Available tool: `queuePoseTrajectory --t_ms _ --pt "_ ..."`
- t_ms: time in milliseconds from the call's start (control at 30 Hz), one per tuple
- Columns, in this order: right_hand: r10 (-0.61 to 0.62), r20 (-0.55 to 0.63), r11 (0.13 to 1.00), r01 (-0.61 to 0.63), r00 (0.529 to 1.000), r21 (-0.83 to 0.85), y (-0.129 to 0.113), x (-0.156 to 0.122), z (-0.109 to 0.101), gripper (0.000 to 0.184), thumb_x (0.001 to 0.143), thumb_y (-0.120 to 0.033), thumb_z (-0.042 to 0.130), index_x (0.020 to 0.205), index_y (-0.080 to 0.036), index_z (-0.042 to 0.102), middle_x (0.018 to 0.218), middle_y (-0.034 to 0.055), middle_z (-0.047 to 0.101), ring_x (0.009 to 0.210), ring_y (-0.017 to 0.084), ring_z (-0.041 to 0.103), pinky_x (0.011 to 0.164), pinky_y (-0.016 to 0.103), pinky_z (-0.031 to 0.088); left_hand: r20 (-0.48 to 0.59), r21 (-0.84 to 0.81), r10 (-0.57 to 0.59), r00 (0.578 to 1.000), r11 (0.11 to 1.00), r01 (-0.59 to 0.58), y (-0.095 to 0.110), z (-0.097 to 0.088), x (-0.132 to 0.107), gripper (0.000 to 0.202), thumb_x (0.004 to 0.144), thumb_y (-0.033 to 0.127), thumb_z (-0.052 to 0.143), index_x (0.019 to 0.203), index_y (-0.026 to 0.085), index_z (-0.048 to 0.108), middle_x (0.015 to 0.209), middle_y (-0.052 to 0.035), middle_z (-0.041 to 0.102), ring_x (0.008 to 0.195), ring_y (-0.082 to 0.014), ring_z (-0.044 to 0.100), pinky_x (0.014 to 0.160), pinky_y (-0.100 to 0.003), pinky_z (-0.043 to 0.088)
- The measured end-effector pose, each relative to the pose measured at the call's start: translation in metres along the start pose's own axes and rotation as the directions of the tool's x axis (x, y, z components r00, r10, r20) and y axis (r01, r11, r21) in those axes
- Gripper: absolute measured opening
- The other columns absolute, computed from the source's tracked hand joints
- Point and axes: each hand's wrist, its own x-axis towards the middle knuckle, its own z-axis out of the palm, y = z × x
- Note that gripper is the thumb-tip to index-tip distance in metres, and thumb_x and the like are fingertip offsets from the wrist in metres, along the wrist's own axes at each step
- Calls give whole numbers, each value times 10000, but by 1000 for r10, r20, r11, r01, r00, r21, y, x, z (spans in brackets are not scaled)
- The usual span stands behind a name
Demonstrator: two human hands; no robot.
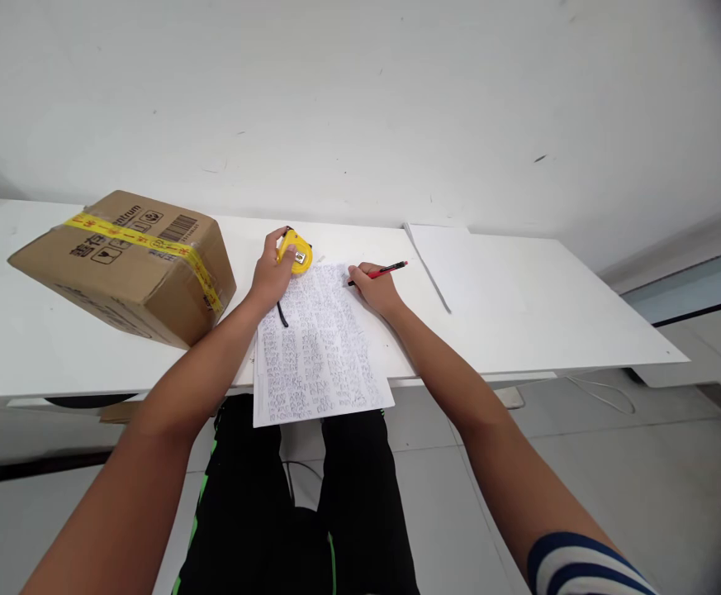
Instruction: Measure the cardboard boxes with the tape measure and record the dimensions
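My left hand (273, 270) is closed around a yellow tape measure (296, 253), thumb on its face, near the top left of a handwritten sheet of paper (316, 347). A black wrist strap (282, 315) hangs down from that hand onto the page. In my right hand (373, 287) is a red and black pen (387, 270), its dark tip pointing left at the sheet's upper right edge. Dense blue writing in columns covers the page. The paper's lower end juts over the table's front edge.
A taped cardboard box (130, 256) stands on the white table (521, 314) at the left, close to my left forearm. Blank white sheets (443, 264) lie right of my right hand. A wall rises behind the table. Cables (601, 392) run along the floor.
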Motion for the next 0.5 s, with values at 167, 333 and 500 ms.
queuePoseTrajectory --t_ms 167,333,500 --pt "28 -14 1000 -28 1000 12 -3 -1 0 376 913 -368 588 587 -242 449 576 -25 515 566 129 419 592 300 386 13 15 12 1000 1000 -12 4 0 -2 445 1004 522 636 1413 363 567 1202 -92 659 1040 -299 681 775 -452 628" --pt "24 -61 1000 -24 998 6 -4 -2 1 364 913 -368 590 594 -243 466 550 -29 482 563 132 401 571 294 356 29 -7 -12 1000 1000 13 2 -2 -2 574 984 619 623 1498 391 509 1201 -106 646 1063 -335 679 786 -475 621" --pt "39 -49 999 -39 998 7 -6 -1 0 372 906 -300 581 560 -237 462 515 -38 479 543 125 409 602 294 382 33 4 -45 998 999 45 5 -3 -4 650 970 684 591 1545 408 466 1237 -110 639 1092 -344 679 824 -487 616"
